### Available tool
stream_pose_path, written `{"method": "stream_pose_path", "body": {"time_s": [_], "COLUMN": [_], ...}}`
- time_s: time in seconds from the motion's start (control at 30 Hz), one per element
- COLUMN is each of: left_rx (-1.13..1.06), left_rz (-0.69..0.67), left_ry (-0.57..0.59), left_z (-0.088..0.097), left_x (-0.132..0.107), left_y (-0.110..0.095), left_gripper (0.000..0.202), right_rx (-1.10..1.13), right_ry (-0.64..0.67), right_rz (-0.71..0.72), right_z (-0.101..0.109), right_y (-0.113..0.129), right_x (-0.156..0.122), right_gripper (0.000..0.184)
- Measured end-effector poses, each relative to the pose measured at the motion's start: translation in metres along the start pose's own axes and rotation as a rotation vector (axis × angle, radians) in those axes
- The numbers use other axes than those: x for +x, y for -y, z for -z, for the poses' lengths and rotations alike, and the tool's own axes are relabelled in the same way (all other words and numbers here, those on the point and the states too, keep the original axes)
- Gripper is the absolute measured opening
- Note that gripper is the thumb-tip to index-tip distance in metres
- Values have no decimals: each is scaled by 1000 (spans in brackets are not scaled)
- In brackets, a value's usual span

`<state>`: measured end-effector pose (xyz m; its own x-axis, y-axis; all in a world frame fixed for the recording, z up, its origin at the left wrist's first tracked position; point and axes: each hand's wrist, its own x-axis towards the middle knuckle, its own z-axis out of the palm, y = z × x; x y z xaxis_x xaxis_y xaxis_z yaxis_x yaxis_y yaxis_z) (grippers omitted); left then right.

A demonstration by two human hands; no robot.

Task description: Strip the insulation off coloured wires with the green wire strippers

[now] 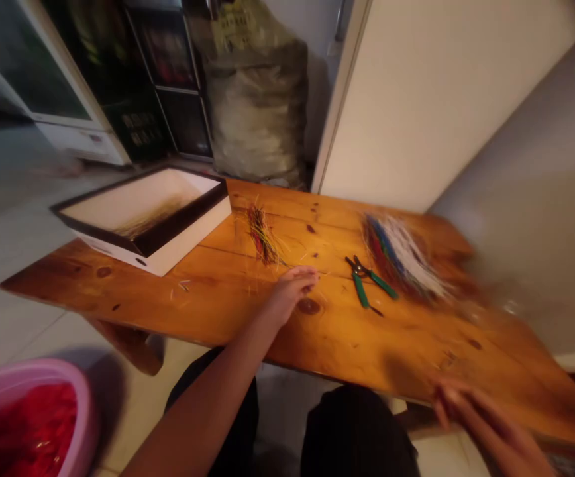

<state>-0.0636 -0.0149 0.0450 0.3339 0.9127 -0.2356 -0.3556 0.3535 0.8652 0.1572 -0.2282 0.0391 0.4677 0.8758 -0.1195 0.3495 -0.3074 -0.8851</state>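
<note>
**Left hand [290,289] by the small wire bundle [262,240]**

Our left hand rests on the desk [208,311], fingertips drawn together near the small wire bundle, its red, yellow and green strands fanned loose. Whether the grip pinches one we cannot tell. Bare wood runs to the near edge, where our blurred right hand [471,411] hovers, grip spread, empty.

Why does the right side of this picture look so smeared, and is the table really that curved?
In the head view, blur smears the person's right hand and the bundle of white, blue and red wires; the left hand and green-handled pliers are sharper. Warm light gleams off the varnished wooden table; its edges look bowed, likely by a wide lens.
</note>
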Motion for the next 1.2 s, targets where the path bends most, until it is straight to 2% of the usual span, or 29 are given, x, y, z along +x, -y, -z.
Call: {"method": "stream_pose_path", "body": {"time_s": [0.03, 0.07, 0.17, 0.23, 0.3, 0.37, 0.43, 0.53, 0.63, 0.77, 0.9, 1.0, 1.07, 1.2], "left_rx": [1, 4, 34, 82, 149, 212, 249, 254, 238, 216, 236, 252, 263, 362], "left_rz": [-6, -9, -12, -21, -44, -57, -36, 16, 2, -42, -45, -59, -92, -112], "left_ry": [18, 30, 38, 53, 89, 123, 150, 182, 166, 134, 184, 190, 176, 200], "left_z": [-1, -1, 0, 2, 4, 5, 3, -1, -4, -6, -7, -8, -9, -10], "left_x": [0, -1, -1, 0, 1, 2, 3, 4, 6, 10, 11, 8, 7, 5], "left_y": [0, 1, 5, 6, 5, 4, 4, 9, 14, 15, 13, 13, 14, 15], "left_gripper": [25, 24, 22, 20, 18, 17, 17, 20, 21, 21, 22, 22, 22, 23], "right_rx": [8, 20, -116, -206, -133, 14, 173, 424, 680, 867, 875, 761, 617, 359], "right_ry": [-68, -79, -7, 97, 244, 299, 269, 250, 252, 201, 169, 120, 118, 191], "right_rz": [88, 186, 375, 417, 429, 413, 346, 158, 2, -2, 36, 107, 139, 168], "right_z": [-6, -17, -65, -94, -114, -122, -124, -123, -119, -102, -73, -60, -61, -85], "right_y": [23, 46, 99, 114, 115, 107, 95, 78, 65, 56, 59, 64, 66, 66], "right_x": [15, 32, 84, 107, 118, 121, 121, 122, 127, 137, 142, 137, 132, 123], "right_gripper": [31, 35, 37, 34, 33, 32, 30, 27, 24, 20, 31, 30, 28, 31]}}
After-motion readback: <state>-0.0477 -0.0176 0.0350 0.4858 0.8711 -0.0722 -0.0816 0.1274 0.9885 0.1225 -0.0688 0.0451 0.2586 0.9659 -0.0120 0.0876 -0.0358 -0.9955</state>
